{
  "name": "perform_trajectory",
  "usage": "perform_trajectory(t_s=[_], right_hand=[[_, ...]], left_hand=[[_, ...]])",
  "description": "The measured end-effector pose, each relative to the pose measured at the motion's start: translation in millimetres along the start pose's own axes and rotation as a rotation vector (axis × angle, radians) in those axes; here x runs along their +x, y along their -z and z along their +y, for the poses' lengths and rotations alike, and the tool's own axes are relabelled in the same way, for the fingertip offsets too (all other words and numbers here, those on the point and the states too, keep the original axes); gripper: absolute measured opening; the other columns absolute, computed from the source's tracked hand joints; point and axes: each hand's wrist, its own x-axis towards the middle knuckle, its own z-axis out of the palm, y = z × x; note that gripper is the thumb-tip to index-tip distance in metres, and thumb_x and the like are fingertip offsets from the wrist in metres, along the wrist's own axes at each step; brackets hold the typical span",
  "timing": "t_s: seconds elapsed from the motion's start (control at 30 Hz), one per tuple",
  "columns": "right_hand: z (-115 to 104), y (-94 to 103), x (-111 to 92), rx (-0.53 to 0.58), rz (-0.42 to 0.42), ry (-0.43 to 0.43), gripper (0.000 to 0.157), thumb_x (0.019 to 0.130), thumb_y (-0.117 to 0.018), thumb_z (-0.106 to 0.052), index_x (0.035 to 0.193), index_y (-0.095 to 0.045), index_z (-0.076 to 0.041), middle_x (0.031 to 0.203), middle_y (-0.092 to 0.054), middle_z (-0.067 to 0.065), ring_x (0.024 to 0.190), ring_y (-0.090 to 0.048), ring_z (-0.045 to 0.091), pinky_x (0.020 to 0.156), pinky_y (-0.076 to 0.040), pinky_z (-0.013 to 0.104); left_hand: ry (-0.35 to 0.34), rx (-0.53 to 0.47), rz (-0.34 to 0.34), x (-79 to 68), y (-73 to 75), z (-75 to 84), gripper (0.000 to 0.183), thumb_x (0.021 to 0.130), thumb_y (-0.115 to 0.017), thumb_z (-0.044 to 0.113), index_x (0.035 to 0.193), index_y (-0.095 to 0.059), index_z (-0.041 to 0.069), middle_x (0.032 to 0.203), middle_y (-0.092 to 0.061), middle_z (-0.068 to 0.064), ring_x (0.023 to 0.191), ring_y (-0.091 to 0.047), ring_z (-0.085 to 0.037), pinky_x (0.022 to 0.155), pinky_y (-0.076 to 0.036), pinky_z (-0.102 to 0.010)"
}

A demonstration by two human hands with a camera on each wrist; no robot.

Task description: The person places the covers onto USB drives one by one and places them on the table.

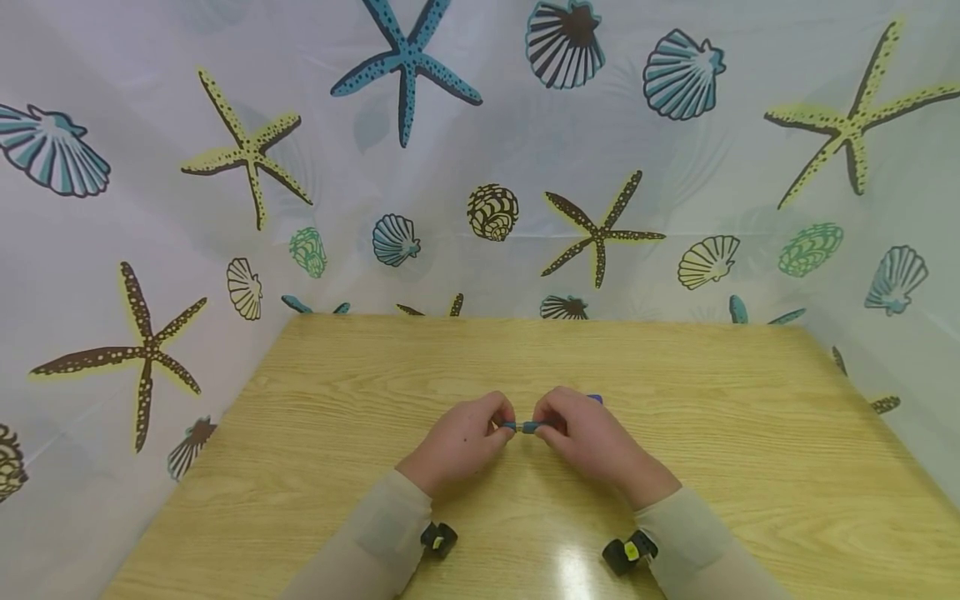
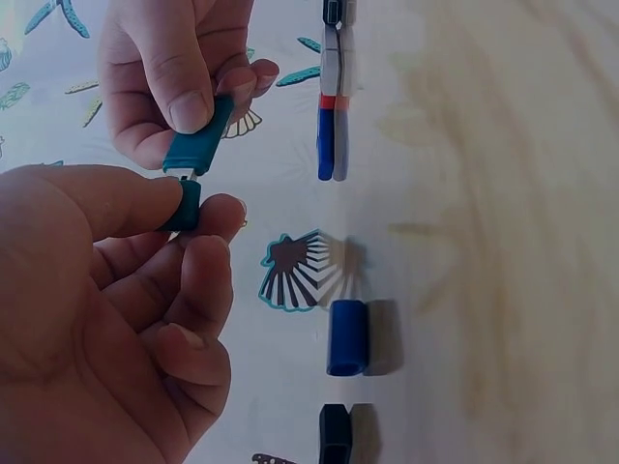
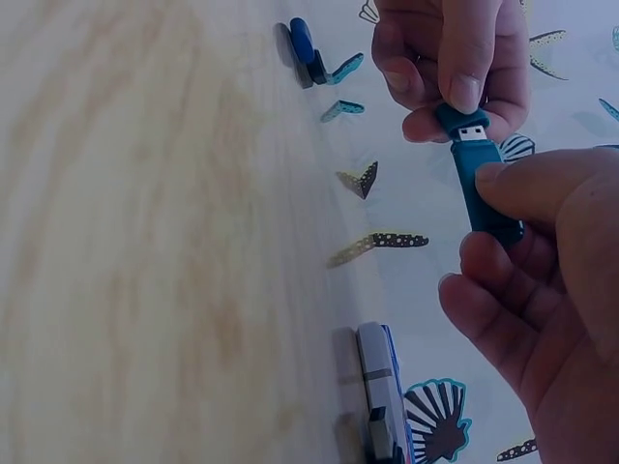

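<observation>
Both hands meet over the middle of the table around a teal USB stick (image 3: 479,184). My right hand (image 1: 588,433) pinches the long body of the stick between thumb and fingers. In my left hand (image 1: 468,437), thumb and fingertips pinch its short teal cap (image 2: 187,208). Between body and cap a stretch of the silver metal plug (image 3: 471,133) shows, with the cap in line at its tip. Part of the cap is hidden by the left fingers. The other fingers of both hands are bent loosely.
Behind the right hand, a blue object (image 1: 596,398) peeks out on the wooden table (image 1: 337,375). The left wrist view shows a blue cylinder (image 2: 348,336), a dark small piece (image 2: 335,432) and a blue, red and white object (image 2: 329,135). A shell-patterned curtain (image 1: 450,167) encloses the table.
</observation>
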Motion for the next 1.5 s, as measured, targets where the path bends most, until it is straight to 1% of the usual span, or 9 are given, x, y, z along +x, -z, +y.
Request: perform_trajectory(t_s=[0.3, 0.47, 0.67, 0.77, 0.83, 0.93, 1.1, 1.37, 1.5], right_hand=[[-1.5, -0.2, -0.6, 0.016, 0.001, 0.015, 0.012, 0.096, -0.072, -0.014, 0.094, -0.063, -0.022, 0.089, -0.055, -0.011, 0.078, -0.052, 0.009, 0.070, -0.048, 0.028], [-1.2, -0.1, -1.4, 0.032, 0.013, 0.002, 0.013, 0.096, -0.072, -0.015, 0.095, -0.063, -0.023, 0.088, -0.055, -0.011, 0.078, -0.053, 0.010, 0.069, -0.049, 0.028], [0.8, 0.3, -1.4, 0.076, 0.024, -0.022, 0.011, 0.096, -0.072, -0.017, 0.096, -0.063, -0.024, 0.087, -0.056, -0.009, 0.075, -0.053, 0.012, 0.066, -0.048, 0.029], [1.8, 0.8, -1.2, 0.094, 0.029, -0.028, 0.010, 0.096, -0.072, -0.017, 0.096, -0.064, -0.023, 0.087, -0.057, -0.009, 0.075, -0.053, 0.013, 0.065, -0.048, 0.029], [2.3, 1.2, -1.3, 0.104, 0.030, -0.029, 0.010, 0.096, -0.072, -0.016, 0.096, -0.064, -0.023, 0.087, -0.057, -0.008, 0.075, -0.053, 0.013, 0.065, -0.048, 0.030], [2.5, 2.0, -1.6, 0.110, 0.035, -0.032, 0.009, 0.096, -0.071, -0.016, 0.097, -0.065, -0.022, 0.088, -0.057, -0.008, 0.075, -0.054, 0.014, 0.066, -0.048, 0.030], [2.8, 2.1, -2.7, 0.106, 0.043, -0.040, 0.009, 0.096, -0.071, -0.016, 0.098, -0.065, -0.023, 0.089, -0.058, -0.009, 0.076, -0.054, 0.013, 0.066, -0.049, 0.030], [-0.2, 3.2, -2.1, 0.107, 0.039, -0.005, 0.010, 0.096, -0.072, -0.014, 0.098, -0.065, -0.020, 0.089, -0.057, -0.008, 0.076, -0.053, 0.013, 0.066, -0.048, 0.029], [-1.4, 2.8, -2.0, 0.111, 0.027, 0.000, 0.009, 0.096, -0.071, -0.014, 0.099, -0.064, -0.019, 0.092, -0.058, -0.008, 0.078, -0.054, 0.012, 0.069, -0.049, 0.029]], left_hand=[[0.005, -0.005, -0.003, 2.2, -2.4, -0.7, 0.005, 0.102, -0.062, 0.026, 0.102, -0.059, 0.029, 0.083, -0.062, 0.010, 0.068, -0.053, -0.012, 0.060, -0.044, -0.030], [0.000, -0.010, -0.011, 1.4, -1.5, -0.3, 0.005, 0.102, -0.062, 0.025, 0.105, -0.060, 0.028, 0.090, -0.064, 0.012, 0.074, -0.056, -0.012, 0.066, -0.047, -0.031], [-0.014, -0.018, -0.015, 1.0, -0.5, 0.7, 0.010, 0.103, -0.057, 0.018, 0.109, -0.061, 0.025, 0.097, -0.068, 0.006, 0.079, -0.058, -0.012, 0.072, -0.049, -0.032], [-0.016, -0.028, -0.021, 0.7, -0.2, 1.0, 0.011, 0.105, -0.056, 0.018, 0.111, -0.061, 0.024, 0.098, -0.069, 0.006, 0.080, -0.058, -0.012, 0.074, -0.050, -0.032], [-0.013, -0.039, -0.026, 0.4, 0.1, 1.2, 0.010, 0.105, -0.056, 0.020, 0.112, -0.061, 0.024, 0.098, -0.069, 0.008, 0.080, -0.058, -0.011, 0.074, -0.049, -0.031], [-0.005, -0.056, -0.033, 0.5, 0.7, 1.0, 0.009, 0.105, -0.057, 0.022, 0.113, -0.061, 0.024, 0.096, -0.069, 0.009, 0.076, -0.057, -0.012, 0.069, -0.048, -0.031], [0.003, -0.077, -0.037, 0.7, 0.3, -0.1, 0.008, 0.105, -0.057, 0.022, 0.112, -0.062, 0.022, 0.094, -0.070, 0.005, 0.071, -0.056, -0.013, 0.061, -0.047, -0.030], [-0.009, -0.116, -0.034, 0.2, 0.3, -0.1, 0.006, 0.104, -0.059, 0.020, 0.108, -0.063, 0.022, 0.092, -0.071, 0.005, 0.074, -0.057, -0.013, 0.063, -0.048, -0.030], [-0.022, -0.118, -0.027, 0.0, 0.5, -0.1, 0.005, 0.104, -0.060, 0.019, 0.107, -0.064, 0.021, 0.090, -0.070, 0.008, 0.076, -0.059, -0.013, 0.064, -0.048, -0.030]])
